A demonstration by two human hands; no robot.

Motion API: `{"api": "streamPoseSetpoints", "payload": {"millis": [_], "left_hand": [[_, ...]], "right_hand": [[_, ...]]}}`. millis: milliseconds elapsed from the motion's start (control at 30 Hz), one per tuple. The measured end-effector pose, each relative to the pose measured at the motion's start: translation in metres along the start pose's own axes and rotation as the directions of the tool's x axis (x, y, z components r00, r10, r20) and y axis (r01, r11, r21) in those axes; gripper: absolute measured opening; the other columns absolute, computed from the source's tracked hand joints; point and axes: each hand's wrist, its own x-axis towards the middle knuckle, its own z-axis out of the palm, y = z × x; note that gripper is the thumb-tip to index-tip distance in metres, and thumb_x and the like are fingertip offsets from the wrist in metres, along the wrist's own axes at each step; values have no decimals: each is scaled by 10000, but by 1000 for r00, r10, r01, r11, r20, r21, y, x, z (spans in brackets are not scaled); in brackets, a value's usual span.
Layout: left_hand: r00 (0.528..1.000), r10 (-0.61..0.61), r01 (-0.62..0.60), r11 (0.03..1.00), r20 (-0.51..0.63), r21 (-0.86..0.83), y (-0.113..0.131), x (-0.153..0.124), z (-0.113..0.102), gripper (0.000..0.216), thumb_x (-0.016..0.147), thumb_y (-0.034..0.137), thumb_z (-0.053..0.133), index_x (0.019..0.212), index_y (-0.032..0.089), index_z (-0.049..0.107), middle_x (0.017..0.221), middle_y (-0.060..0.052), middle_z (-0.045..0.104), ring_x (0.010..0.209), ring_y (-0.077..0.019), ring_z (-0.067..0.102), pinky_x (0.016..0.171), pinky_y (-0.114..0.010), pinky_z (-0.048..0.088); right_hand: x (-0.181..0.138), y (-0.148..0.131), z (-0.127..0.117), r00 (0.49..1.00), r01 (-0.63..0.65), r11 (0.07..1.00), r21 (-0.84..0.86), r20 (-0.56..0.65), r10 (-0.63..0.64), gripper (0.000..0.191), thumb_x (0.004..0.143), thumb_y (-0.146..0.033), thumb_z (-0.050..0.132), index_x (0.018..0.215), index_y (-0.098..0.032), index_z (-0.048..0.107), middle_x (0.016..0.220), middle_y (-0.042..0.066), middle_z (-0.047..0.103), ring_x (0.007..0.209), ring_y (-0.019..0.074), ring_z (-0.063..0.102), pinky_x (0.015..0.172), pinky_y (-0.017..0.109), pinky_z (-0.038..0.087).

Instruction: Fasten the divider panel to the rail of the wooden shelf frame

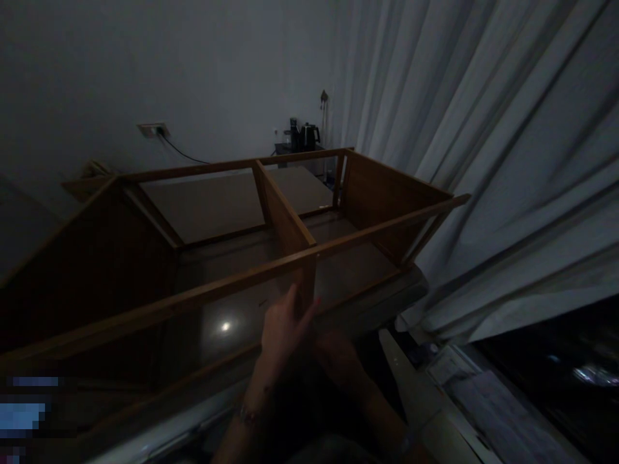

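Observation:
A large brown wooden frame [232, 277] with side panels and a middle divider [285, 206] fills the view. My left hand [283, 325] is at the front of its middle upright [307, 277]. The fingers lie along the upright's left side and the thumb reaches across toward the right, so the hand is closed about it. Lower and to the right, my right hand [337, 361] is in deep shadow near the front bottom edge of the frame. Its fingers look curled, and whatever is in them is hidden by the dark.
White curtains [464, 129] hang along the right side. A black kettle [308, 135] stands on a small dark table at the back. A wall socket [153, 131] with a plugged-in cord is at the left. Papers or boxes [449, 367] lie low at the right.

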Motion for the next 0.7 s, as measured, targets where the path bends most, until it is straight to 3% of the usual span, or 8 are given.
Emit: {"api": "streamPoseSetpoints", "payload": {"millis": [167, 333, 600, 700], "left_hand": [[1000, 0, 1, 999, 19, -36, 1, 0, -2, 424, 876, 565, 426, 1077, 204, 520, 851, -51, 678, 754, -193, 656, 624, -267, 457], [1000, -14, 15, 1000, 20, -12, 3, 0, -3, 423, 876, 565, 422, 1073, 204, 520, 843, -51, 675, 765, -199, 656, 623, -268, 452], [1000, 0, 0, 1000, 17, -1, 1, 0, -2, 436, 878, 566, 416, 1076, 193, 526, 815, -52, 671, 722, -193, 646, 604, -268, 447], [1000, 1, -1, 1000, 16, -1, 1, 0, -1, 441, 876, 567, 420, 1093, 196, 520, 816, -48, 673, 718, -192, 646, 610, -270, 451]], "right_hand": [[-2, -6, 6, 987, -97, 993, 65, -123, 105, 159, 957, -232, 433, 894, -213, 578, 754, 32, 651, 699, 160, 620, 638, 270, 523], [-7, -16, 15, 918, -316, 942, 113, -214, 334, 149, 951, -245, 441, 870, -206, 560, 733, 22, 624, 643, 142, 605, 578, 234, 498], [-5, -14, 12, 971, -220, 975, 29, -87, 221, 244, 974, -235, 360, 855, -214, 572, 756, 37, 625, 703, 173, 589, 657, 296, 481], [-3, -17, 10, 970, -230, 973, 26, -80, 231, 287, 977, -219, 334, 811, -214, 569, 730, 37, 623, 692, 178, 582, 661, 305, 464]]}}
